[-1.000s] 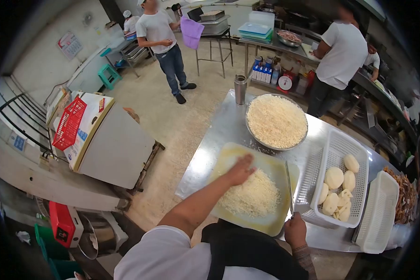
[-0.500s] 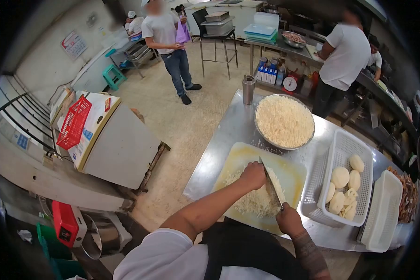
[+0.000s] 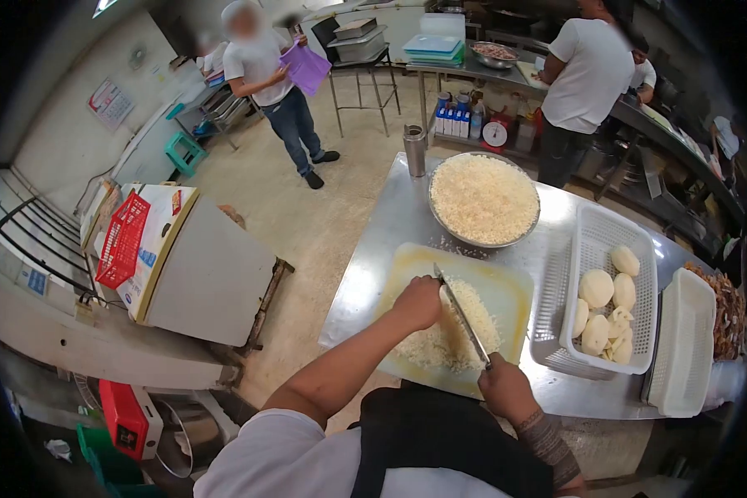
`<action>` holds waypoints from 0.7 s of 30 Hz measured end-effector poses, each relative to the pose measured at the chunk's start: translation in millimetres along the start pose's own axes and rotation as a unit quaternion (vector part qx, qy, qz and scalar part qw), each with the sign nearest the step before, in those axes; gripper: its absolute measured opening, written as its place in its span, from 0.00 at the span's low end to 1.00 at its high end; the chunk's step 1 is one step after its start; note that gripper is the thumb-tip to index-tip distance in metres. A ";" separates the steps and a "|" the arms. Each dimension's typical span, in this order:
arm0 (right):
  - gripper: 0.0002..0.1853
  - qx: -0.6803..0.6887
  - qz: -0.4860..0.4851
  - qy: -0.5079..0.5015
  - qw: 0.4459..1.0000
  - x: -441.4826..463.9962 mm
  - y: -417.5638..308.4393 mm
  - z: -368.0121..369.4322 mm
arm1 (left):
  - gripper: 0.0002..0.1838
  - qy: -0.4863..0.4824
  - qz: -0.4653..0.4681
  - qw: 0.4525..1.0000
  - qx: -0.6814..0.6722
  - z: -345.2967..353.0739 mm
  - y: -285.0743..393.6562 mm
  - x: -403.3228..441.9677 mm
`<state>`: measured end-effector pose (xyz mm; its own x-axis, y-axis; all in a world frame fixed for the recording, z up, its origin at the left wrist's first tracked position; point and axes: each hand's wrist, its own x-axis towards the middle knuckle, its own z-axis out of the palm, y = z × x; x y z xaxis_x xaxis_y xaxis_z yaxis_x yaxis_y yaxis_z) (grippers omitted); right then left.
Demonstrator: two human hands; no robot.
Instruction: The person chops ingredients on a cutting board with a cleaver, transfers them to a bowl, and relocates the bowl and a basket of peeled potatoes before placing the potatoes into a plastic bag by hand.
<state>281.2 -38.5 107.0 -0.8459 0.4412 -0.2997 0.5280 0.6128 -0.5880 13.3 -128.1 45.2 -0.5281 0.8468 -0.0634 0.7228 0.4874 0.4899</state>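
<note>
My right hand (image 3: 506,387) is wrapped round the handle of a kitchen knife (image 3: 466,322). Its long blade slants away to the upper left over a heap of finely chopped white vegetable (image 3: 473,315). My left hand (image 3: 419,300) is closed, its curled fingers against the blade near the tip; the fingertips are partly hidden. Beneath lies a yellow-stained white cutting board (image 3: 515,295). Just beyond it stands a metal bowl (image 3: 491,246) heaped with similar chopped pieces.
On the steel table (image 3: 357,286), a metal tumbler (image 3: 415,151) stands left of the bowl. To the right are a white basket (image 3: 585,241) of peeled pale round vegetables (image 3: 596,288) and a white tray (image 3: 683,349). A person (image 3: 270,79) holding a purple bag (image 3: 307,68) stands across the floor; others work behind.
The view has shifted, so the table sits higher and further left. The knife and both hands have moved slightly over the chopped heap. The person across the room has spread the purple bag wider.
</note>
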 end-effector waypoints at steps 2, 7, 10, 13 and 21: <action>0.13 -0.006 0.002 0.003 1.000 6.2 21.3 25.2 | 0.17 -0.021 0.011 1.000 -0.009 -12.3 -3.0 1.1; 0.13 0.019 -0.006 0.022 1.000 6.7 36.9 33.0 | 0.17 0.017 -0.019 0.999 -0.027 -36.1 -13.2 32.2; 0.14 0.087 0.035 0.042 0.995 -21.1 20.7 5.5 | 0.14 0.083 -0.031 0.991 -0.105 -24.3 -23.4 73.5; 0.13 0.165 0.084 0.088 0.979 -46.9 33.8 4.0 | 0.23 0.115 -0.122 0.936 -0.310 -4.9 -15.2 111.1; 0.11 0.186 0.169 0.177 0.951 -86.9 67.2 38.1 | 0.37 0.200 -0.255 0.758 -0.566 43.3 16.3 161.4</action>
<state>387.3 -60.6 65.0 -0.5195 0.8055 -0.2851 0.6453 0.1510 -0.7489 -40.9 25.7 5.3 -0.8666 0.3673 -0.3378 -0.3473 0.0422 0.9368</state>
